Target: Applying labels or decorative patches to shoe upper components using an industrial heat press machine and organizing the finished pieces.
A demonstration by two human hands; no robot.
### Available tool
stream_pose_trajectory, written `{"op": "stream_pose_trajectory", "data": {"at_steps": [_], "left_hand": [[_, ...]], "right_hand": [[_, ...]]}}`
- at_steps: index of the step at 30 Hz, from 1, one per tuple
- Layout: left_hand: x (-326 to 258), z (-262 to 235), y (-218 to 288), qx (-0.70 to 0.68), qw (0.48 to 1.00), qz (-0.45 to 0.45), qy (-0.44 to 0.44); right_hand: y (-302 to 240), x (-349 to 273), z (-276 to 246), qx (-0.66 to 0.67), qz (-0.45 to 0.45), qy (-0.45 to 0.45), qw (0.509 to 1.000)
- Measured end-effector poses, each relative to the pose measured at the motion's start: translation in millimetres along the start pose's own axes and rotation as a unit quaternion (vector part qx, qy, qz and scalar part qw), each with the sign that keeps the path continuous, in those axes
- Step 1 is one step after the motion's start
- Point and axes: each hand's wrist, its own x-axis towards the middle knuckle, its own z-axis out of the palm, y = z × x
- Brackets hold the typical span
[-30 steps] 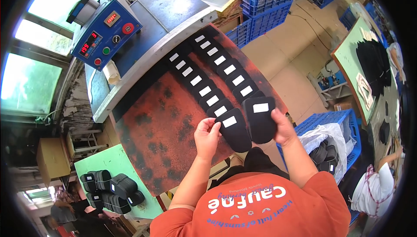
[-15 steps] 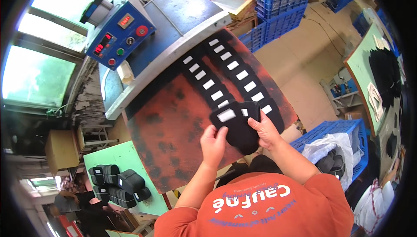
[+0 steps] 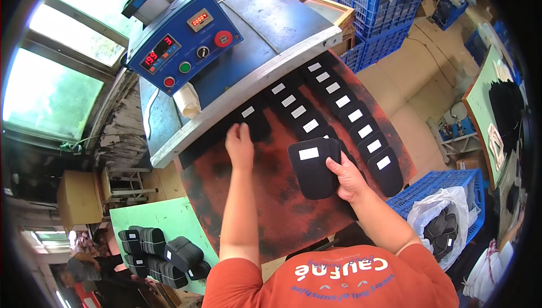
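My right hand [image 3: 348, 179] grips a stack of black fabric pads [image 3: 314, 175] with rounded ends, thumb on top; the uppermost pad bears a white label. My left hand [image 3: 241, 147] is stretched out over the table, its fingers extended and slightly blurred, at the lower edge of a single labelled black pad [image 3: 258, 125]. Whether the fingertips touch that pad, I cannot tell. Two rows of similar pads lie on the reddish, dark-stained table [image 3: 248, 212]: a middle row [image 3: 300, 112], partly hidden by the held stack, and an overlapping right row [image 3: 361, 132].
Beyond the table stands a blue-topped machine with a control box [image 3: 183, 40]. Bundled black pads [image 3: 183, 256] sit on a green table [image 3: 132, 215] at lower left. A blue crate [image 3: 412, 199] with a plastic bag is at right; more blue crates [image 3: 370, 9] are stacked behind.
My left hand has left the held stack and moved left and away from me. A labelled pad now lies on the table there. My right hand still holds the stack. The view has shifted.
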Motion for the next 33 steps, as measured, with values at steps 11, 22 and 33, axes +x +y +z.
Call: {"op": "stream_pose_trajectory", "data": {"at_steps": [11, 22, 33], "left_hand": [[5.9, -11.5, 6.6, 0.004, 0.989, -0.115, -0.093], [-41.1, -22.2, 23.3, -0.115, 0.975, -0.160, -0.104], [-86.0, -24.5, 56.0, -0.171, 0.954, -0.172, -0.178]], "right_hand": [[7.2, 19.1, 24.1, 0.083, -0.026, -0.013, 0.996], [4.8, 23.9, 14.7, 0.067, -0.068, 0.009, 0.995], [15.1, 12.0, 17.0, -0.011, -0.072, 0.064, 0.995]]}}
